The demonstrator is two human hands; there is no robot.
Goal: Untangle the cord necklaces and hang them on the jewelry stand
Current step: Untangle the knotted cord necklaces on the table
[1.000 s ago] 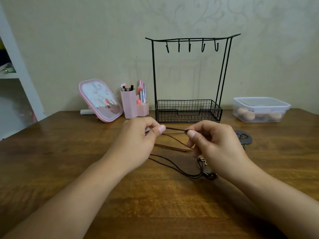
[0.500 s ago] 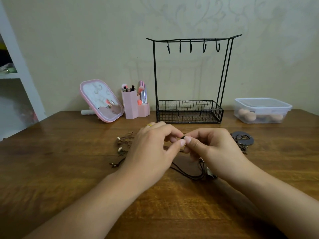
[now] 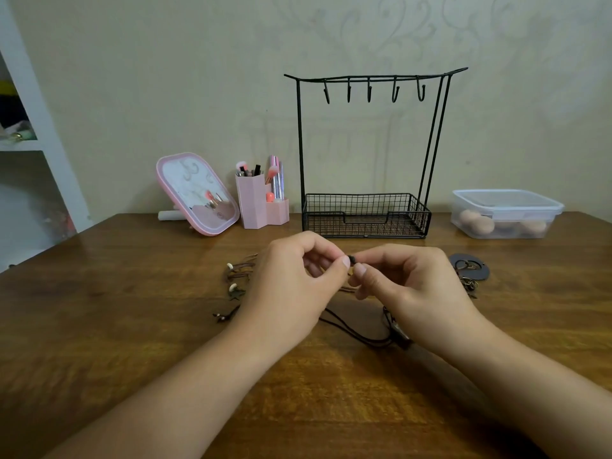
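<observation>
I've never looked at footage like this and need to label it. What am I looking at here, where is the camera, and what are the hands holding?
There is no machine: these are a person's two bare hands, filmed by one wide-angle camera worn on the head, looking forward and down. The left hand and right hand meet at the fingertips and pinch a small dark knot or bead on a dark cord necklace, whose loop trails onto the wooden table. More cord necklaces lie behind the left hand, others by the right. At the back stand a black wire jewelry stand with bare hooks, a pink mirror, a pink brush holder and a lidded plastic box.
</observation>
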